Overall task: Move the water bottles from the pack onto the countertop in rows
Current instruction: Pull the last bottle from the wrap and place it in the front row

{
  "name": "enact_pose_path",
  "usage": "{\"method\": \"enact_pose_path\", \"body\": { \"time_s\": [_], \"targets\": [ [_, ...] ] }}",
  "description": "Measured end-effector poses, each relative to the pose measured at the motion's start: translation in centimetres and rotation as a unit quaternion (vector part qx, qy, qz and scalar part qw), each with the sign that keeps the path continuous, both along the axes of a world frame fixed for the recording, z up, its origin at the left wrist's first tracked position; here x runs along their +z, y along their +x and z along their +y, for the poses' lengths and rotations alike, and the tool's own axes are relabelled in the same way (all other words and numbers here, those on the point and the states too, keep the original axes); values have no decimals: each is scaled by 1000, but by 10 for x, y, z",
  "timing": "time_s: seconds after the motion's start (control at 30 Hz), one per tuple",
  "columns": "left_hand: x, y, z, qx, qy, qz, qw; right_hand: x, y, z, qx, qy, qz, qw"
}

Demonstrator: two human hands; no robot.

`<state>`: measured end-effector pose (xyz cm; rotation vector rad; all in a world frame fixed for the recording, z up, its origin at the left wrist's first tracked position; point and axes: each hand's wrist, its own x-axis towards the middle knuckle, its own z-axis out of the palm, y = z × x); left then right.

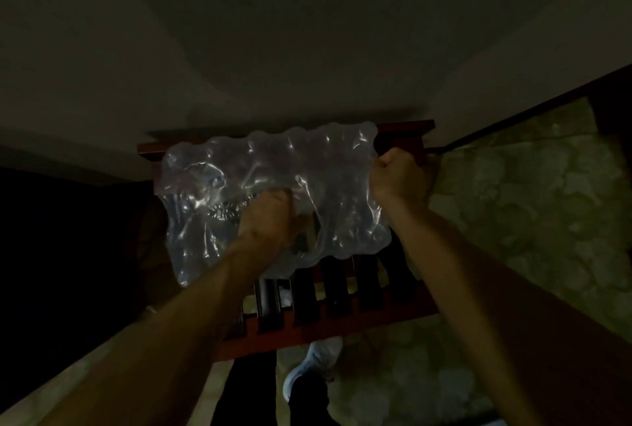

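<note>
Here the pack point(273, 193), bottles wrapped in clear plastic, lies on a dark red slatted rack point(328, 319) against the wall. Left hand point(270, 217) is clenched in the wrap near the pack's middle. Right hand point(398, 174) is fisted on the wrap at the pack's right end. Dim light; single bottles cannot be told apart. A shoe point(314, 367) shows below on patterned floor point(513, 220)
</note>
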<state>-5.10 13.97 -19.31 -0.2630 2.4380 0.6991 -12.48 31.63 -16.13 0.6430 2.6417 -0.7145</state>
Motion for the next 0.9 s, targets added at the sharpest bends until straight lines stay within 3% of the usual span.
{"method": "enact_pose_path", "body": {
  "time_s": [0.13,0.27,0.37,0.43,0.53,0.63,0.8,0.9],
  "targets": [
    [17,24,-17,-69,-47,62,995,7,8,1,23,1,-8,1000],
    [49,44,-31,-32,23,134,990,25,27,-8,66,52,-15,996],
    [85,51,-41,-14,69,178,981,43,55,-22,130,151,43,979],
    [111,52,-46,18,127,208,970,56,76,-32,175,154,81,969],
    [147,43,-58,47,223,225,947,79,97,-51,234,-38,51,970],
    [183,31,-75,39,299,231,925,112,107,-75,282,-201,27,938],
    [231,20,-96,19,352,249,902,159,97,-98,238,-274,95,927],
    [264,22,-105,22,362,279,889,190,97,-108,234,-241,131,933]
  ]
}}
